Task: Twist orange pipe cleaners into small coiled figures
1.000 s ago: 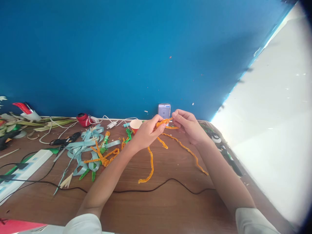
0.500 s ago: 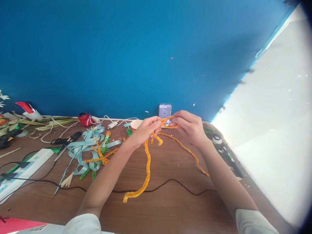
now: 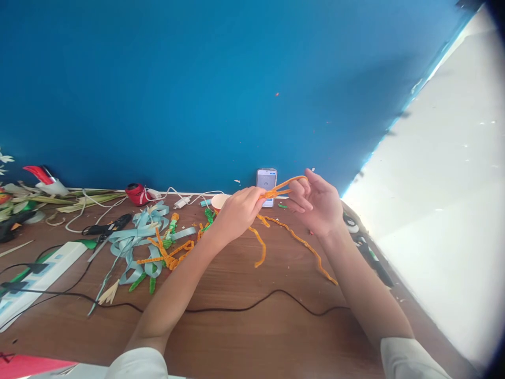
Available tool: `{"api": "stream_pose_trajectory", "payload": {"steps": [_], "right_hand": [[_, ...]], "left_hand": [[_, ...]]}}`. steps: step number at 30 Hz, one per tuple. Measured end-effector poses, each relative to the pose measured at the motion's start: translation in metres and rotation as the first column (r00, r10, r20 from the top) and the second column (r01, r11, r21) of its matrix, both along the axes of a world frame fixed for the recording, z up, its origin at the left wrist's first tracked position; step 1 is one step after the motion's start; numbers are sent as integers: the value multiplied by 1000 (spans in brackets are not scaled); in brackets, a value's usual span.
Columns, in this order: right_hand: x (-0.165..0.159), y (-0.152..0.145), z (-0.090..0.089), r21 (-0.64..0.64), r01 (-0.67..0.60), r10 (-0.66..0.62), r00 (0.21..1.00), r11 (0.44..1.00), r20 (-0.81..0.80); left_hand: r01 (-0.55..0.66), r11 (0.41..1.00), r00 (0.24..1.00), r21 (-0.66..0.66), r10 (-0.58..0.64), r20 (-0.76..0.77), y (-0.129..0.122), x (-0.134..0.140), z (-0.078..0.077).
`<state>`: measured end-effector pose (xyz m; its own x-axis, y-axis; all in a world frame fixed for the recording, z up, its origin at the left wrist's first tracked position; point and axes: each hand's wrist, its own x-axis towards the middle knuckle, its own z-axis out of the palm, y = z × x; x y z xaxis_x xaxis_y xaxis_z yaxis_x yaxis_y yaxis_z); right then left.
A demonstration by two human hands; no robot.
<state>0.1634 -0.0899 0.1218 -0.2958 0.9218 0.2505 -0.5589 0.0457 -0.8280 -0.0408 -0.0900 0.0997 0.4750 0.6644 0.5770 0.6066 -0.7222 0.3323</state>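
Note:
My left hand (image 3: 241, 211) is closed in a pinch on a fuzzy orange pipe cleaner (image 3: 271, 195), whose strands are bunched at its fingertips. From there a loop of it stretches across to my right hand (image 3: 320, 204). The right fingers are curled and hooked into that loop, with the thumb raised and the palm partly turned toward me. Loose orange ends hang beneath the left hand, one of them curving down. On the tabletop below and between my forearms lies another long orange pipe cleaner (image 3: 303, 243).
At left, light blue ribbon (image 3: 132, 239) lies tangled near an orange and green pipe-cleaner piece (image 3: 169, 258) and a black glue gun (image 3: 112, 223). A white power strip (image 3: 51, 276) sits farther left. A phone (image 3: 266, 181) leans on the blue wall. A black cable (image 3: 252, 306) crosses the table.
My right hand has turned palm-inward and opened the loop wider, its thumb lifting. The left hand has rolled over, and the long hanging end has swung right and up.

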Motion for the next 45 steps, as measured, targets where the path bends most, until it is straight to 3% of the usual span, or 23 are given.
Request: {"api": "stream_pose_trajectory", "payload": {"steps": [3, 5, 7, 9, 10, 11, 12, 14, 16, 17, 20, 22, 24, 26, 28, 31, 35, 38, 40, 42, 43, 45], "right_hand": [[-8, -10, -1, 223, 161, -205, 961, 961, 188], [-13, -16, -3, 417, 242, -400, 848, 876, 348], [-16, -20, -6, 622, 291, -638, 621, 727, 455], [-14, -20, -7, 765, 230, -785, 345, 602, 515], [-12, -19, -6, 789, 163, -798, 254, 592, 547], [-8, -18, -5, 781, 91, -777, 219, 618, 590], [-4, -17, -2, 743, 16, -726, 231, 669, 648], [6, -15, 5, 614, -138, -543, 345, 777, 765], [17, -12, 9, 492, -311, -320, 467, 813, 824], [22, -9, 10, 460, -401, -217, 519, 792, 826], [34, -1, 5, 499, -579, 41, 678, 645, 734], [37, 1, -2, 558, -556, 156, 781, 616, 605], [33, -1, -6, 580, -425, 140, 871, 695, 471], [24, -7, -5, 567, -251, 3, 916, 785, 402], [13, -13, -3, 573, -135, -137, 904, 808, 405], [1, -15, -1, 649, -74, -345, 799, 758, 493], [-2, -7, -7, 752, 46, -681, 463, 657, 567], [4, -3, -7, 764, 57, -749, 256, 643, 611], [11, -5, -3, 695, 14, -671, 279, 719, 687], [20, -7, 1, 535, -155, -424, 446, 830, 788], [25, -7, 1, 436, -315, -225, 529, 843, 818], [34, -6, 0, 314, -614, 170, 601, 724, 781]], "left_hand": [[90, 984, 989, -154, -70, 131, -10, -2, 9], [121, 968, 979, -219, -79, 190, -17, -3, 15], [116, 966, 969, -230, -60, 238, -21, -5, 19], [86, 969, 961, -232, -19, 276, -21, -7, 22], [65, 970, 957, -236, 6, 290, -20, -8, 22], [46, 968, 953, -246, 31, 302, -18, -9, 22], [34, 964, 948, -262, 52, 313, -16, -9, 21], [44, 949, 934, -311, 72, 349, -11, -10, 20], [94, 927, 919, -362, 59, 390, -8, -11, 19], [122, 918, 914, -378, 44, 403, -7, -11, 18], [164, 909, 917, -382, 3, 399, -9, -12, 19], [165, 914, 926, -370, -15, 378, -12, -12, 20], [168, 923, 936, -347, -39, 351, -16, -12, 21], [159, 943, 943, -292, -58, 327, -18, -12, 22], [121, 969, 954, -214, -54, 297, -18, -14, 23], [64, 988, 978, -142, -34, 208, -14, -17, 23], [37, 993, 991, -112, -22, 133, -8, -19, 22], [-18, 997, 981, -70, 31, 191, -5, -19, 19], [-58, 995, 964, -86, 78, 255, -4, -20, 19], [-68, 987, 946, -149, 110, 303, -3, -21, 20], [-51, 980, 944, -192, 110, 311, -2, -22, 20], [12, 962, 947, -272, 77, 312, -2, -23, 21]]}}
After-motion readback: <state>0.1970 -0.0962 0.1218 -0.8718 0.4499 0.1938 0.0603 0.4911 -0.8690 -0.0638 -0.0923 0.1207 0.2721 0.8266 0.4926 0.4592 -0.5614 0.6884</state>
